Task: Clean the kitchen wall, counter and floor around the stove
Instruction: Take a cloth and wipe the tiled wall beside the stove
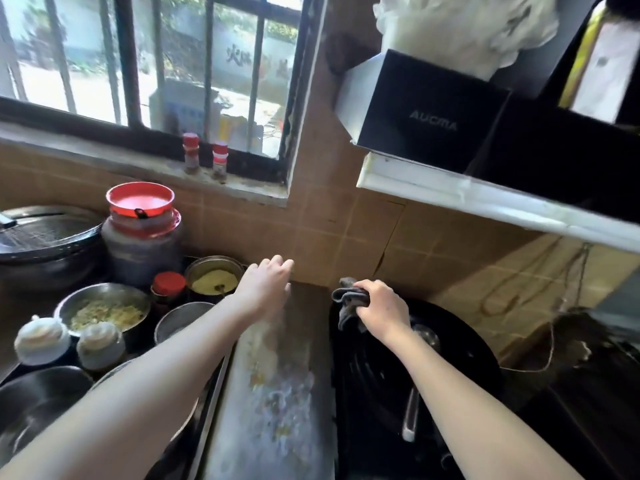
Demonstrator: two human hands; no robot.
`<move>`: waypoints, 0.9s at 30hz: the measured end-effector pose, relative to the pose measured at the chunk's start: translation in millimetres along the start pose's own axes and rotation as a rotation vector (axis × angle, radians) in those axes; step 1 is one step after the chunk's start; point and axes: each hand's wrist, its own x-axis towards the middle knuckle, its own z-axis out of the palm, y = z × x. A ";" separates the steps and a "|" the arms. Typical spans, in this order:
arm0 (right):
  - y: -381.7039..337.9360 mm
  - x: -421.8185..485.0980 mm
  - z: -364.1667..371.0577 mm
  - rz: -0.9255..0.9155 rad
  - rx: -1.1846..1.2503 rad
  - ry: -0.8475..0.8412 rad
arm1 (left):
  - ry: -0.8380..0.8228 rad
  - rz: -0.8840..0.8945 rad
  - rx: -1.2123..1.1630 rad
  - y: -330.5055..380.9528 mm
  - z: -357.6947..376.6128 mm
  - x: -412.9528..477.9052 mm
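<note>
rag: grey cloth (348, 303) bunched in right hand (382, 308), fist closed round it, over wok (450, 341) rim
left hand (268, 285): fingers loosely curled, empty, at far end of counter strip (277, 393)
relation: strip lies at 8 o'clock from rag, long axis 12–6; right hand nearer
wall tiles (346, 237): 12 o'clock of rag, close
strip look: greasy, pale and yellow food smears, uncleaned

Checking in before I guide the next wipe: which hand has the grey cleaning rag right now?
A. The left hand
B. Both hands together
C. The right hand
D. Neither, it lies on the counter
C. The right hand is closed around the grey rag above the dark wok, while the left hand holds no cloth and reaches toward the tiled wall at the far end of the soiled counter strip.
</note>
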 end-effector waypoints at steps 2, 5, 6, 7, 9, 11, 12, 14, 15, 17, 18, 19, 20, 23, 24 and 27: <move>-4.9 6.2 -1.6 -0.018 -0.008 0.013 | 0.001 -0.022 -0.010 -6.5 -0.8 3.6; -8.6 13.8 -1.9 -0.025 -0.002 0.021 | 0.009 -0.047 -0.015 -10.7 -0.1 8.4; -7.9 16.8 -1.2 -0.034 -0.005 0.017 | 0.015 -0.055 -0.018 -10.2 0.3 11.2; -6.8 20.6 0.1 -0.044 -0.009 0.012 | 0.024 -0.063 -0.016 -8.8 0.8 15.5; -3.9 31.1 2.4 -0.079 -0.025 -0.005 | 0.057 -0.082 -0.020 -2.3 2.2 28.4; -0.4 44.8 2.7 -0.114 -0.040 -0.007 | 0.084 -0.103 -0.049 11.2 4.2 43.3; 2.9 51.9 3.0 -0.130 -0.044 0.000 | 0.099 -0.111 -0.062 20.2 6.4 50.1; 11.4 67.1 3.2 -0.172 -0.068 0.004 | 0.125 -0.133 -0.079 39.1 13.2 63.0; 16.7 74.7 2.7 -0.185 -0.074 -0.004 | 0.134 -0.146 -0.085 48.4 17.5 68.4; 28.6 89.6 1.5 -0.220 -0.079 -0.019 | 0.165 -0.181 -0.093 64.5 26.6 78.2; 34.3 97.2 1.4 -0.247 -0.087 -0.017 | 0.180 -0.200 -0.093 70.5 31.4 82.1; 39.7 104.2 2.2 -0.274 -0.099 -0.011 | 0.191 -0.219 -0.094 75.7 37.0 84.4; 44.8 111.2 3.7 -0.302 -0.107 -0.001 | 0.206 -0.240 -0.096 79.9 43.9 86.2; 55.0 131.0 10.8 -0.375 -0.120 0.032 | 0.249 -0.324 -0.136 84.9 67.5 86.1; 57.7 136.8 13.8 -0.392 -0.124 0.045 | 0.250 -0.349 -0.153 84.6 74.3 84.1; 66.8 156.1 20.7 -0.448 -0.158 0.063 | 0.266 -0.406 -0.196 82.5 87.1 81.6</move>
